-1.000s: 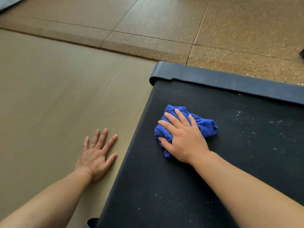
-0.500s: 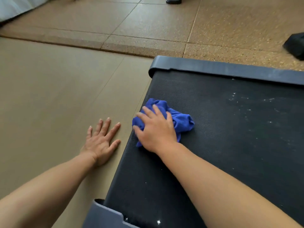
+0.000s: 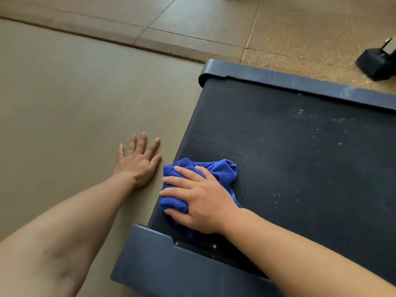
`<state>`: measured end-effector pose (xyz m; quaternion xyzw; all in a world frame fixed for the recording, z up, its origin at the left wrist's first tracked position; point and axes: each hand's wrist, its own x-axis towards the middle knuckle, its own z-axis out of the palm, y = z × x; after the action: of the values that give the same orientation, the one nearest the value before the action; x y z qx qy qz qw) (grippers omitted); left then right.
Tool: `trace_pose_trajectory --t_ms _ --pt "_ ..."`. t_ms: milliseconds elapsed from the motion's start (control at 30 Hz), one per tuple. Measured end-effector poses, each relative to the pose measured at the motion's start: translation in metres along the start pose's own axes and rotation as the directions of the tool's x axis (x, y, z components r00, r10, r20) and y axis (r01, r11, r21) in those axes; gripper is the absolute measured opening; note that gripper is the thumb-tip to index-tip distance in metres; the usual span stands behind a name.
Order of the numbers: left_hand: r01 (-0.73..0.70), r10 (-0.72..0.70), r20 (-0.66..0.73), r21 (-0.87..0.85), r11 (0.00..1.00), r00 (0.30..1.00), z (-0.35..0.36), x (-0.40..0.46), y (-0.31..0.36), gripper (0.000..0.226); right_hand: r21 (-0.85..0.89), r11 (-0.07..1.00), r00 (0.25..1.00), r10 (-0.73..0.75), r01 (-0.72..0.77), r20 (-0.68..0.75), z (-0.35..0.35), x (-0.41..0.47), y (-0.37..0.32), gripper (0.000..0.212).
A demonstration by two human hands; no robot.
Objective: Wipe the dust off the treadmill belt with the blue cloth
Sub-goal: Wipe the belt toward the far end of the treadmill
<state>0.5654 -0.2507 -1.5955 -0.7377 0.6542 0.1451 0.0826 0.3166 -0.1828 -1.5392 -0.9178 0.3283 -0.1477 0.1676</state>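
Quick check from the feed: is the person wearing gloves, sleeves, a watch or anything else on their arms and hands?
No. Both the left hand and right hand are bare, no gloves, rings or watch visible. Both forearms are uncovered as far as the frame shows; no sleeves in view.

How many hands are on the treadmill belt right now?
1. The right hand presses the blue cloth at the treadmill belt's left edge. The left hand lies flat on the floor beside it, off the belt. None hidden.
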Motion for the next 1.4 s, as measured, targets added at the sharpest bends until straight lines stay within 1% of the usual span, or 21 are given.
trace_pose_trajectory --t_ms 67,133,200,233,267,300,333,367,400,433,467,500,600,633,733,867,967,1067,1233,1333,1400 --pt "0.016 -0.016 0.012 -0.023 1.0 1.0 0.002 -0.009 0.003 0.062 0.005 0.995 0.993 0.097 -0.097 -0.066 0.004 0.009 -0.005 0.04" --pt "0.026 -0.027 0.051 0.017 1.0 0.998 0.004 -0.023 0.006 0.067 0.006 0.974 0.969 0.227 -0.227 -0.098 0.003 0.031 -0.017 0.043" --pt "0.006 -0.014 0.09 0.09 0.996 0.996 0.011 -0.038 0.008 0.083 0.088 0.939 0.942 0.335 -0.332 -0.015 -0.009 0.051 -0.032 0.043" --pt "-0.009 -0.002 0.095 0.121 0.993 0.995 0.014 -0.043 0.008 0.088 0.21 0.902 0.926 0.373 -0.378 0.062 -0.015 0.057 -0.036 0.039" --pt "-0.024 0.011 0.092 0.14 0.99 0.996 0.015 -0.045 0.006 0.088 0.352 0.853 0.923 0.359 -0.385 0.141 -0.022 0.058 -0.042 0.034" --pt "-0.036 0.024 0.086 0.146 0.989 0.996 0.015 -0.046 0.004 0.083 0.44 0.825 0.935 0.294 -0.354 0.2 -0.026 0.054 -0.049 0.031" --pt "-0.045 0.034 0.084 0.13 0.991 0.996 0.014 -0.047 0.002 0.074 0.439 0.852 0.953 0.203 -0.285 0.224 -0.025 0.044 -0.057 0.032" --pt "-0.052 0.043 0.091 0.099 0.994 0.995 0.013 -0.049 0.0 0.067 0.374 0.909 0.965 0.095 -0.185 0.246 -0.019 0.029 -0.067 0.035" --pt "-0.058 0.05 0.099 0.074 0.996 0.994 0.014 -0.054 -0.002 0.063 0.27 0.961 0.974 0.005 -0.067 0.225 -0.006 0.01 -0.076 0.036" --pt "-0.064 0.057 0.095 0.069 0.996 0.994 0.016 -0.061 -0.003 0.061 0.149 0.987 0.981 -0.082 0.055 0.178 0.007 -0.009 -0.083 0.036" --pt "-0.073 0.066 0.084 0.082 0.994 0.994 0.021 -0.07 -0.005 0.06 0.068 0.99 0.98 -0.131 0.122 0.153 0.016 -0.023 -0.087 0.037" --pt "-0.085 0.078 0.075 0.1 0.991 0.994 0.024 -0.079 -0.008 0.059 0.022 0.989 0.978 -0.148 0.146 0.148 0.018 -0.029 -0.087 0.038" --pt "-0.142 0.132 0.074 0.162 0.976 0.988 0.035 -0.103 -0.023 0.07 -0.062 0.964 0.955 -0.245 0.258 0.166 0.011 -0.029 -0.077 0.039" --pt "-0.149 0.139 0.074 0.16 0.976 0.988 0.036 -0.108 -0.026 0.07 -0.086 0.952 0.946 -0.276 0.293 0.169 0.009 -0.03 -0.073 0.04" --pt "-0.122 0.118 0.044 0.092 0.988 0.992 0.037 -0.116 -0.026 0.06 -0.123 0.945 0.941 -0.275 0.302 0.197 -0.001 -0.056 -0.061 0.042" --pt "-0.108 0.107 0.021 0.06 0.992 0.994 0.041 -0.122 -0.025 0.058 -0.141 0.95 0.954 -0.259 0.28 0.148 -0.02 -0.123 -0.044 0.044" --pt "-0.115 0.113 0.03 0.042 0.993 0.993 0.04 -0.122 -0.026 0.058 -0.164 0.942 0.952 -0.273 0.294 0.136 -0.029 -0.147 -0.04 0.044" --pt "-0.11 0.109 0.026 0.054 0.992 0.994 0.042 -0.121 -0.026 0.059 -0.174 0.945 0.957 -0.253 0.276 0.145 -0.021 -0.131 -0.053 0.046" --pt "-0.101 0.098 0.037 0.071 0.992 0.994 0.041 -0.12 -0.025 0.059 -0.172 0.961 0.972 -0.196 0.217 0.131 0.017 -0.067 -0.102 0.05" --pt "-0.084 0.074 0.079 0.142 0.986 0.994 0.04 -0.121 -0.022 0.063 -0.161 0.962 0.968 -0.196 0.221 0.157 0.031 -0.03 -0.124 0.049" --pt "-0.075 0.059 0.098 0.167 0.983 0.993 0.038 -0.122 -0.021 0.066 -0.157 0.958 0.962 -0.212 0.239 0.173 0.032 -0.023 -0.125 0.048"
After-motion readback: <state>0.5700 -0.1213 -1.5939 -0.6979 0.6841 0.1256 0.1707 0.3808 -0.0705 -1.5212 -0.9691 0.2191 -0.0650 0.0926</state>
